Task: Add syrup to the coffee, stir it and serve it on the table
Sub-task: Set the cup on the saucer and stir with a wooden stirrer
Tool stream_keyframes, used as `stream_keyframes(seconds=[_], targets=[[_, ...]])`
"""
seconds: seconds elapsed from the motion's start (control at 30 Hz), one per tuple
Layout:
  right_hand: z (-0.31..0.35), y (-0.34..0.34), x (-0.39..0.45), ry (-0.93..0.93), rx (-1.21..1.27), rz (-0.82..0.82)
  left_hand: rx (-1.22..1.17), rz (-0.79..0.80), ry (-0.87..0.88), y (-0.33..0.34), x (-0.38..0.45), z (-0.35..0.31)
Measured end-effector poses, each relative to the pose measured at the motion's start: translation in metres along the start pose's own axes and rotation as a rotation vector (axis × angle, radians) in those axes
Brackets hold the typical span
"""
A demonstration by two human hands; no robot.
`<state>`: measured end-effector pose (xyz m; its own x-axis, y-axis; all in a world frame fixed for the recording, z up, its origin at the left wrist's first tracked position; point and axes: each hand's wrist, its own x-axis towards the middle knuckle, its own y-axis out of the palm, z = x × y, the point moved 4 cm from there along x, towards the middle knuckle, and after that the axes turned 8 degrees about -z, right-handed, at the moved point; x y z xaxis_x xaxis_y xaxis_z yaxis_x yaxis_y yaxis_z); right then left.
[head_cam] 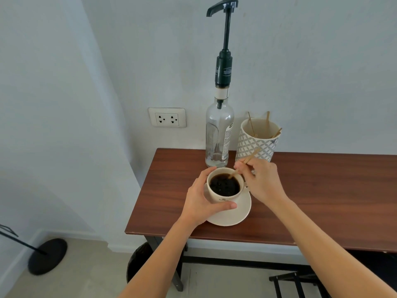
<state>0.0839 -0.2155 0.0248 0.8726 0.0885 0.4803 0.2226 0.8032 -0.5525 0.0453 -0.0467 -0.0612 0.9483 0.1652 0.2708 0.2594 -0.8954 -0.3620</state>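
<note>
Soft, even daylight fills the room, bright without harsh glare. The white wall (300,61) reads faintly bluish, with a broad dim shadow low on the left. The wooden table (322,201) carries a mild sheen. Wide-angle distortion bends the wall corner and stretches the forearms near the bottom edge. The stirrer (250,157) is motion-blurred.
</note>
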Motion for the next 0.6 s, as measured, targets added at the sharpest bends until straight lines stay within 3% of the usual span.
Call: stream_keyframes(seconds=[0.17,0.33,0.6], targets=[[-0.001,-0.013,-0.009,-0.093,-0.08,0.029,0.0,0.004,0.0,0.001,0.001,0.002],[0.008,-0.031,-0.016,-0.11,0.018,-0.13,0.007,0.004,-0.001,0.001,0.001,0.004],[0.011,-0.041,-0.02,-0.115,0.067,-0.189,-0.001,0.014,-0.018,0.001,0.001,0.002]])
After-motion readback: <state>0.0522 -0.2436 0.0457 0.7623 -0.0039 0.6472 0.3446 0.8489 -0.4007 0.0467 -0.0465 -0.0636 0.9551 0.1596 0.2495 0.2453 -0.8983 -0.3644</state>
